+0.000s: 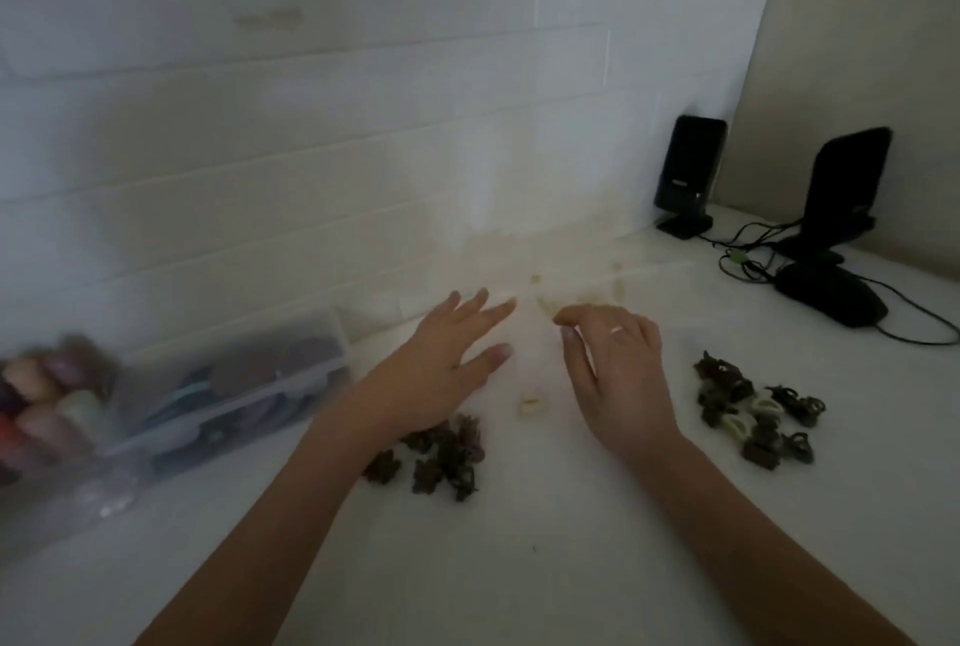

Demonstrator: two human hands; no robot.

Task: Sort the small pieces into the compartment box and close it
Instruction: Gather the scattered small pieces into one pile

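- Head view: the compartment box (597, 276) is a faint, clear shape on the white desk (519, 567), just beyond both hands and near the wall; its outline is washed out, and whether its lid is open cannot be told.
- A few pale small pieces (545, 305) show at the fingertips, seemingly within the box.
- One pale piece (534, 406) lies loose on the desk between the wrists.
- A pile of dark pieces (441, 458) sits just beside the left wrist; a mixed pile of dark and pale pieces (753, 411) lies to the right.
- Left hand (441, 365): fingers straight and spread, holding nothing.
- Right hand (618, 359): fingers curled downward over the pale pieces; whether it pinches one cannot be told.
- Judgement: sorting is in hand and far from finished, since both piles remain outside. The next move calls for a fine pinch on single pieces and the correct compartment.
- A clear storage case (234, 385) of coloured items, two black speakers (691, 167) and a mouse (831, 297) stand further out.
- No writing is legible; a speaker's badge is blurred.
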